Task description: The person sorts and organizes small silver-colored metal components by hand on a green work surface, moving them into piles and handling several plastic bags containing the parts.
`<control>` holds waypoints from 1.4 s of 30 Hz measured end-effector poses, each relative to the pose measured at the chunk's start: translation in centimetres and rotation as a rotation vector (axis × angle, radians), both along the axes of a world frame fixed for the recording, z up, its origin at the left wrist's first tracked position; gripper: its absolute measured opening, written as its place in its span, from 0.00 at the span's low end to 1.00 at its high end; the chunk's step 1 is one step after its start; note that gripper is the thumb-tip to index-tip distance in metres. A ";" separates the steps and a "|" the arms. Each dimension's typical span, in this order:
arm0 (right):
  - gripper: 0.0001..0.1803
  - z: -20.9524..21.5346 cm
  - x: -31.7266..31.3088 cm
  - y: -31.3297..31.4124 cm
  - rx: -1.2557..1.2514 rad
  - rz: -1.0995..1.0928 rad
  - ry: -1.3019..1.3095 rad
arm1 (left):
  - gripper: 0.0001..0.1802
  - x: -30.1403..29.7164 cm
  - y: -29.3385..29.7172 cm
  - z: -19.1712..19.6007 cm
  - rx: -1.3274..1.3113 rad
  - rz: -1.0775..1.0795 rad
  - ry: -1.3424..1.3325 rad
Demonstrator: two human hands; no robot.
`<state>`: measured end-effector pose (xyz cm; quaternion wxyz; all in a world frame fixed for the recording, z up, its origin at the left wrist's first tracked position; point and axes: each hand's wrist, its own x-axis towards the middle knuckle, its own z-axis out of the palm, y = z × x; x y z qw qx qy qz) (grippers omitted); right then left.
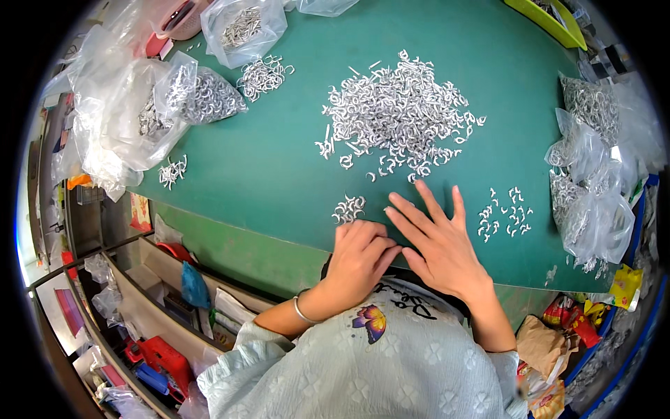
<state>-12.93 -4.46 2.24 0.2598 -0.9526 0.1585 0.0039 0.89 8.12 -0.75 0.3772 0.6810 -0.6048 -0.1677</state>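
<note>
A large heap of small silvery curved metal pieces [401,112] lies on the green table top, with a few straight ones among them. My right hand [443,248] is open just in front of this heap, fingers spread low over the table and pointing toward it. Close to the table's front edge, my left hand [359,251] is closed with its fingers curled in; whatever it may hold is hidden. Right beyond its knuckles sits a small cluster of curved pieces [349,208]. More pieces [506,215] are scattered loosely to the right of my right hand.
Clear plastic bags of metal pieces [209,98] crowd the table's left side, beside a small pile [264,77]. Further filled bags [586,188] line the right edge. A yellow-green tray [551,24] stands at the far right. Below left are shelves with a red container [164,366].
</note>
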 end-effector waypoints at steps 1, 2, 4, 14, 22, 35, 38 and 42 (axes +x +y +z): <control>0.31 -0.1 0.2 -0.1 -0.003 0.031 0.001 | 0.10 0.2 0.1 -0.1 -0.008 0.030 0.006; 0.31 -0.2 0.4 0.1 -0.002 0.057 0.005 | 0.09 0.3 0.2 0.0 0.000 0.034 0.020; 0.34 -0.7 0.2 0.2 -0.060 0.034 0.052 | 0.08 0.6 0.3 0.4 0.018 0.039 0.049; 0.49 -0.5 -6.8 -0.1 -0.242 -0.396 0.265 | 0.19 -0.2 -1.5 -0.1 -0.060 -0.274 0.017; 0.45 -2.0 0.7 -0.8 -0.217 -0.252 0.014 | 0.13 1.4 -0.9 -0.6 -0.016 -0.054 -0.085; 0.42 -0.5 -3.2 2.0 -0.147 -0.242 0.104 | 0.22 0.6 -1.9 -0.4 -0.030 0.051 -0.111; 0.41 -1.3 -2.2 1.8 -0.160 -0.192 0.137 | 0.21 0.4 -3.2 -1.1 0.035 0.039 -0.251; 0.40 -0.7 -2.5 1.7 -0.220 -0.301 0.105 | 0.18 1.1 -2.4 -1.2 0.013 0.077 -0.207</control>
